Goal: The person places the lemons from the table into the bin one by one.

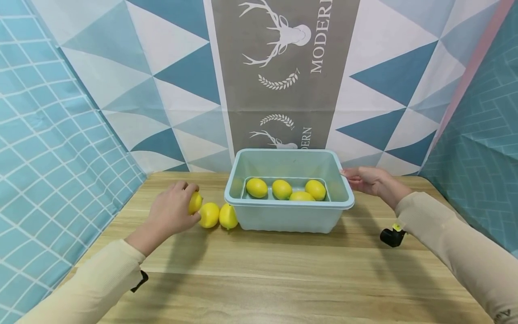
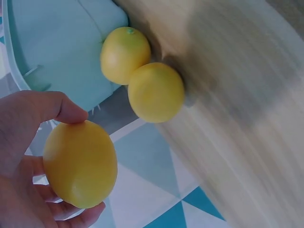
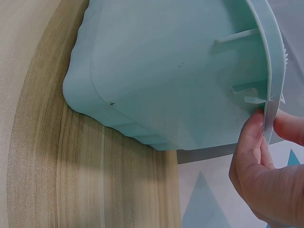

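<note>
My left hand point(image 1: 171, 209) grips a lemon point(image 2: 80, 164) between thumb and fingers, raised over the table to the left of the bin. Two more lemons, one point(image 1: 209, 215) nearer the hand and another point(image 1: 228, 217) against the bin's left side, lie side by side on the wood. The pale green plastic bin point(image 1: 283, 218) stands upright with several lemons point(image 1: 256, 187) on its floor. At the bin's right end, my right hand point(image 1: 370, 181) pinches the rim point(image 3: 273, 85), thumb on one side and fingers under the other.
The bin stands near the back of the wooden table point(image 1: 275, 279), close to a patterned backdrop point(image 1: 279, 90). Blue tiled sheeting point(image 1: 52, 135) hangs along the left side and green sheeting point(image 1: 477, 148) along the right. Black wrist-camera parts point(image 1: 391, 237) show below the right sleeve.
</note>
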### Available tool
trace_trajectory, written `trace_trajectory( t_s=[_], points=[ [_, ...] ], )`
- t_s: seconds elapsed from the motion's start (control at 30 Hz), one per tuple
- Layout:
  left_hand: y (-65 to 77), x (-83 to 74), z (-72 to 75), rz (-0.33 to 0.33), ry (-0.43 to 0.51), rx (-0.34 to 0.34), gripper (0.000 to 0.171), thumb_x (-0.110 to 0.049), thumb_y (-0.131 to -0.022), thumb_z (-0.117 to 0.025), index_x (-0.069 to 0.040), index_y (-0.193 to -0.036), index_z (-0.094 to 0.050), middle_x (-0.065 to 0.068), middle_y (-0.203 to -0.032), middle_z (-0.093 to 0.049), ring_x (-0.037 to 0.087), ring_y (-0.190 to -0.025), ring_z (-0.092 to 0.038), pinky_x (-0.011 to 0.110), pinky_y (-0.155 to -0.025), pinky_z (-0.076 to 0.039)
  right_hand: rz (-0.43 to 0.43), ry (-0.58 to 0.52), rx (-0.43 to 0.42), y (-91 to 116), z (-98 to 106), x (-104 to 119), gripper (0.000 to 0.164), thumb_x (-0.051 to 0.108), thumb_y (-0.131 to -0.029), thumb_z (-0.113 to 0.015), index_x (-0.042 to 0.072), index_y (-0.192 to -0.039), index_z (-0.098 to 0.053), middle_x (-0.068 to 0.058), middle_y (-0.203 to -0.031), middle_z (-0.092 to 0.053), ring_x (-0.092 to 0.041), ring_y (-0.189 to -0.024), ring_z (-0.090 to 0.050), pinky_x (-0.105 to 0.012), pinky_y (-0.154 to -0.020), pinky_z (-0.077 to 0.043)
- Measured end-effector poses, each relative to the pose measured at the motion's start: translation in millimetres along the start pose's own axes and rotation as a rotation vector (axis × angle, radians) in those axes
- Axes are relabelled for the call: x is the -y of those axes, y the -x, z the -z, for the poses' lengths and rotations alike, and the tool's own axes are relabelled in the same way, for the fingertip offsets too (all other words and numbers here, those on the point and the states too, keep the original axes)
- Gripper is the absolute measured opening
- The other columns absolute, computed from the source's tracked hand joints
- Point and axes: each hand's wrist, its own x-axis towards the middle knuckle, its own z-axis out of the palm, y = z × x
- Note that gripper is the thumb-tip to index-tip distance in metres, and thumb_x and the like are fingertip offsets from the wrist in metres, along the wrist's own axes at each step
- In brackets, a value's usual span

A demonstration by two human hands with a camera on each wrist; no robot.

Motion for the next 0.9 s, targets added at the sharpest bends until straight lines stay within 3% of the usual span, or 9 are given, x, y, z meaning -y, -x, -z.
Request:
trace_trajectory(
  t_s=[0.23, 0.43, 0.6, 0.9],
  points=[
    [-8.7, -4.3, 8.5, -0.014, -0.019, 0.027, 0.05, -0.022, -0.07, -0.072, -0.004, -0.114, -0.059, 0.016, -0.1, -0.058, 0.028, -0.082, -0.052, 0.031, -0.051, -0.039, -0.006, 0.014, -0.001, 0, 1, 0, 0.036, 0.017, -0.094, -0.061, 0.01, -0.125, -0.045, 0.007, -0.093, -0.059, -0.005, -0.087, -0.057, -0.015, -0.08, -0.054],
    [-14.4, -8.8, 12.3, -0.044, -0.056, 0.065, 0.049, -0.023, -0.07, -0.072, -0.006, -0.114, -0.059, 0.015, -0.101, -0.058, 0.027, -0.08, -0.051, 0.029, -0.051, -0.037, -0.002, 0.041, 0.013, 1, 1, 2, 0.031, 0.018, -0.095, -0.058, 0.01, -0.123, -0.048, 0.007, -0.096, -0.057, -0.005, -0.088, -0.056, -0.015, -0.082, -0.054],
    [-20.6, -11.9, 19.9, -0.06, -0.039, 0.05, 0.05, -0.022, -0.07, -0.073, -0.005, -0.115, -0.059, 0.015, -0.1, -0.057, 0.025, -0.077, -0.049, 0.028, -0.048, -0.037, 0.004, 0.051, 0.015, 1, 2, 3, 0.027, 0.018, -0.095, -0.059, 0.01, -0.118, -0.049, 0.007, -0.093, -0.058, -0.005, -0.087, -0.056, -0.015, -0.081, -0.054],
    [-33.0, -19.6, 34.4, -0.093, -0.017, 0.046, 0.048, -0.023, -0.069, -0.074, -0.008, -0.112, -0.059, 0.012, -0.097, -0.057, 0.025, -0.079, -0.051, 0.03, -0.05, -0.04, -0.005, 0.063, 0.002, -1, 0, 3, 0.036, 0.017, -0.095, -0.059, 0.008, -0.127, -0.045, 0.008, -0.093, -0.057, -0.004, -0.086, -0.056, -0.016, -0.084, -0.053]
  ],
)
